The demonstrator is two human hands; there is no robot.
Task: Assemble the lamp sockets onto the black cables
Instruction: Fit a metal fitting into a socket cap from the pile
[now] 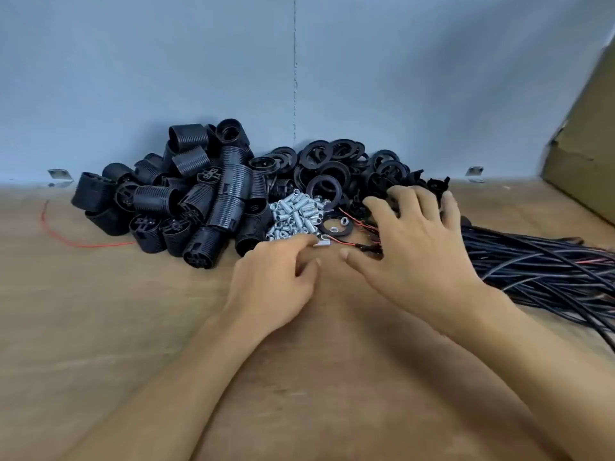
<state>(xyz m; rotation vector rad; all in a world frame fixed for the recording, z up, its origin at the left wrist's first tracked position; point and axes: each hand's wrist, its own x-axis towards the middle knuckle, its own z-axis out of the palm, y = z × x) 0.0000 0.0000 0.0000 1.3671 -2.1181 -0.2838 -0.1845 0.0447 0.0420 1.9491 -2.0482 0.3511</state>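
Brown worktop (100,327) backed by grey-blue wall (166,61); cardboard box (585,144) far right. Small metal sleeve (322,241) pinched by left hand (276,281) fingers; right hand (416,241) fingers spread, laid on black cables (539,264), nothing gripped.

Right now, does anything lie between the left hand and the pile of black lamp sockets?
Nothing visible does. The left hand rests on bare wooden table, and the lamp sockets lie just beyond it. The heap of small metal parts sits beside that path.

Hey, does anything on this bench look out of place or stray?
One thing: a loose red wire lies alone on the wooden bench, left of the black socket pile, far from the black cables on the right.
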